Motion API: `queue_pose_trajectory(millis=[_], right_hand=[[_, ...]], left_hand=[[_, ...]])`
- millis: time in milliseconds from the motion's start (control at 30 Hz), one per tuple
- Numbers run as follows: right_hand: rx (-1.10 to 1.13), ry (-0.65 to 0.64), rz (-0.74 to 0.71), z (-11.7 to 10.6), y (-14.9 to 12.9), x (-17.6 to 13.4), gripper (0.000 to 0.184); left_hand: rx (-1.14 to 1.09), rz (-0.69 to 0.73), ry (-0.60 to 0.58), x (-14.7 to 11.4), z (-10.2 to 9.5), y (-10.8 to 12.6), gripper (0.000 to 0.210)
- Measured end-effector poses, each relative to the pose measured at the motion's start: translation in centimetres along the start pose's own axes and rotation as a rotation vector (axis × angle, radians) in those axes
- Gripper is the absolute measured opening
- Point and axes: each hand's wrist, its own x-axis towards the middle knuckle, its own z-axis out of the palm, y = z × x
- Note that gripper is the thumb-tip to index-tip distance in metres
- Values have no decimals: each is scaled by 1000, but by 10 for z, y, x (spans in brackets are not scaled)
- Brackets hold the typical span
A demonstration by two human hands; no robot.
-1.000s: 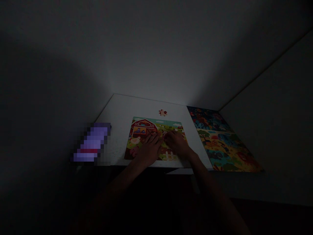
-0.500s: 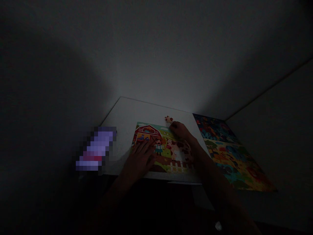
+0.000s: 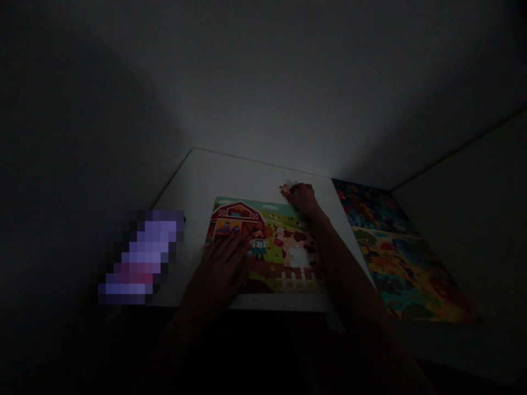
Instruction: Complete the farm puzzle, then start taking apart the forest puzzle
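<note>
Pinching the loose puzzle piece (image 3: 284, 189) near the worktop's (image 3: 206, 175) far edge, your right hand (image 3: 303, 199) has its grip closed around it; your left hand (image 3: 224, 264) lies flat, fingers outstretched, on the farm puzzle (image 3: 267, 270) toward the near edge.

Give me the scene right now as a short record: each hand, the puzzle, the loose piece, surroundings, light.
Left hand: spread flat on the lower left of the farm puzzle
Right hand: fingers at the loose piece; grip unclear
Farm puzzle: on the white table, with a white jigsaw-shaped gap in the cow's body
Loose piece: beyond the puzzle's far edge, partly covered by fingers; lifted or not, cannot tell
Right side: dark-blue picture, yellow-green animal picture nearer
Left side: pixelated purple object, unidentifiable
Light: dim
</note>
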Motion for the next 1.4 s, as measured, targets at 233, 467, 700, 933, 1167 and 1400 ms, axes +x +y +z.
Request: queue_pose_trajectory(millis=[233, 467, 700, 933, 1167, 1400], right_hand=[[179, 43, 140, 0, -1, 1, 40], [430, 120, 161, -10, -4, -9, 40], [638, 183, 94, -23, -2, -15, 33], [770, 79, -3, -47, -11, -37, 36], [791, -144, -34, -76, -25, -74, 32], [791, -379, -59, -89, -30, -92, 30]], left_hand=[[34, -4, 16, -1, 0, 1, 50], [73, -12, 13, -1, 2, -1, 49], [64, -14, 9, -1, 2, -2, 47], [70, -15, 21, -1, 3, -2, 45], [80, -4, 43, -2, 5, -4, 43], [94, -10, 3, -2, 3, -3, 43]])
